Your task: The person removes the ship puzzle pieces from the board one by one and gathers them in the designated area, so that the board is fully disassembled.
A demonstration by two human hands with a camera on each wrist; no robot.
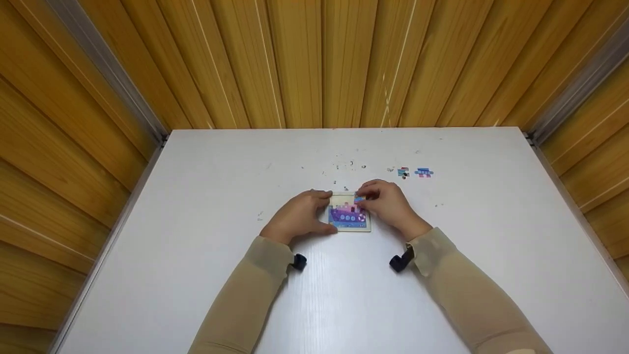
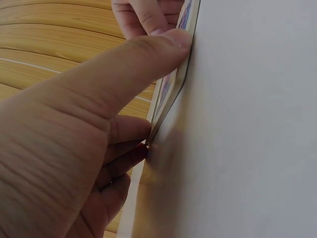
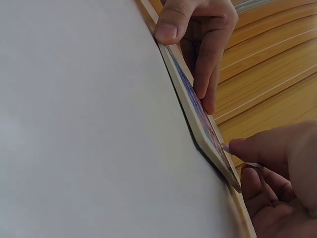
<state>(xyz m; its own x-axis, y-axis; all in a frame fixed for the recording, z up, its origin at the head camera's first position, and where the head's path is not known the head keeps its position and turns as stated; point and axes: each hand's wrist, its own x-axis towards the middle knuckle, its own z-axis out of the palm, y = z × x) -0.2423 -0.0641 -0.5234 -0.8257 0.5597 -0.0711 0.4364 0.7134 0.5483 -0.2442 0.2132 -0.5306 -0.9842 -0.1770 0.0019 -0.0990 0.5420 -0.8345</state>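
Observation:
A small square jigsaw puzzle tray (image 1: 354, 230) with a pale frame lies on the white table. Its picture shows a purple and pink ship on blue water; the upper part is a bare cream area. My left hand (image 1: 300, 214) grips the tray's left side, thumb at the near corner and fingers at the far one. At the upper right, my right hand (image 1: 390, 204) pinches a small puzzle piece (image 1: 359, 199) against the tray, partly hidden by the fingers. The right wrist view shows a thin edge between the right thumb (image 3: 257, 148) and fingers.
Two loose clusters of joined puzzle pieces lie beyond the right hand: a teal and red one (image 1: 403, 172) and a blue and pink one (image 1: 423, 172). Small dark specks dot the white table (image 1: 196, 275). Wood-look panels (image 1: 339, 64) stand behind and at both sides.

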